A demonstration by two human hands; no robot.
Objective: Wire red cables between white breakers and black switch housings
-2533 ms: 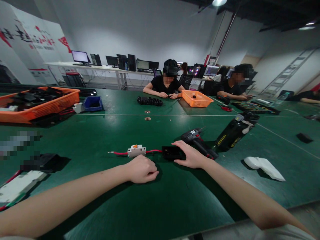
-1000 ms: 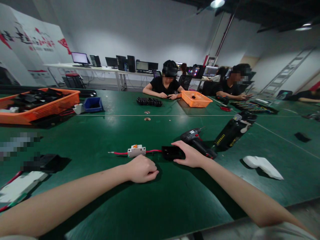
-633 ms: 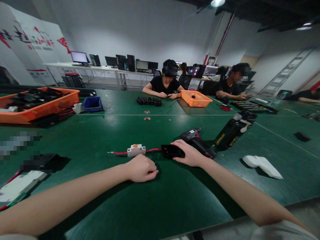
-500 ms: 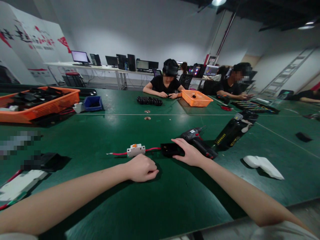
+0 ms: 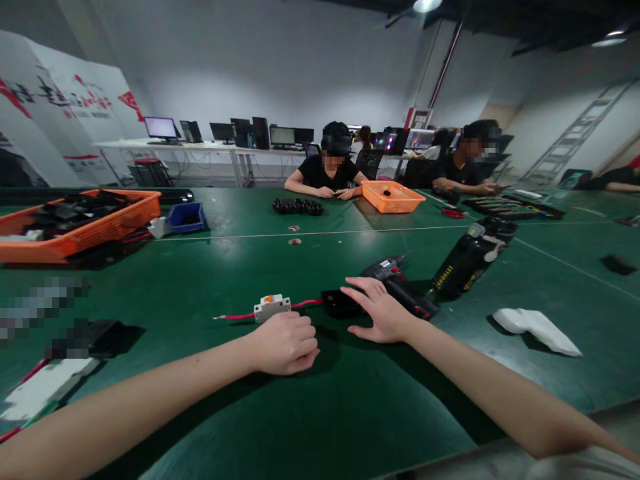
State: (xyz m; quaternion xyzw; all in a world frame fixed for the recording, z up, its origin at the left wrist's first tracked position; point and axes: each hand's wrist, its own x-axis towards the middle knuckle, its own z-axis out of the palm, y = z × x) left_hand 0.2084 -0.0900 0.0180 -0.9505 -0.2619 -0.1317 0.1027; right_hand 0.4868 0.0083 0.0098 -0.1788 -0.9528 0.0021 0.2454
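Note:
My left hand (image 5: 287,343) is curled into a fist just in front of a white circuit breaker (image 5: 271,309) with an orange lever; whatever the fingers may hold is hidden. Red wire (image 5: 240,317) with a bare end leaves the breaker on the left, and another stretch joins it to a small black box (image 5: 340,303). My right hand (image 5: 383,312) is open beside that box, fingers spread, the fingertips near its right edge. Behind this hand lies a black and red cordless drill (image 5: 395,283).
A black bottle-shaped object (image 5: 467,263) leans beyond the drill, and a white wrapped item (image 5: 537,328) lies at right. Left are an orange basket (image 5: 70,247) of black parts, a blue bin (image 5: 187,220) and another white unit (image 5: 53,387). A co-worker (image 5: 333,167) sits opposite, beside an orange tray (image 5: 393,200).
My right hand has let go of the black box and drawn slightly back, its fingers spreading. My left fist stays nearly in place. The view has shifted a little.

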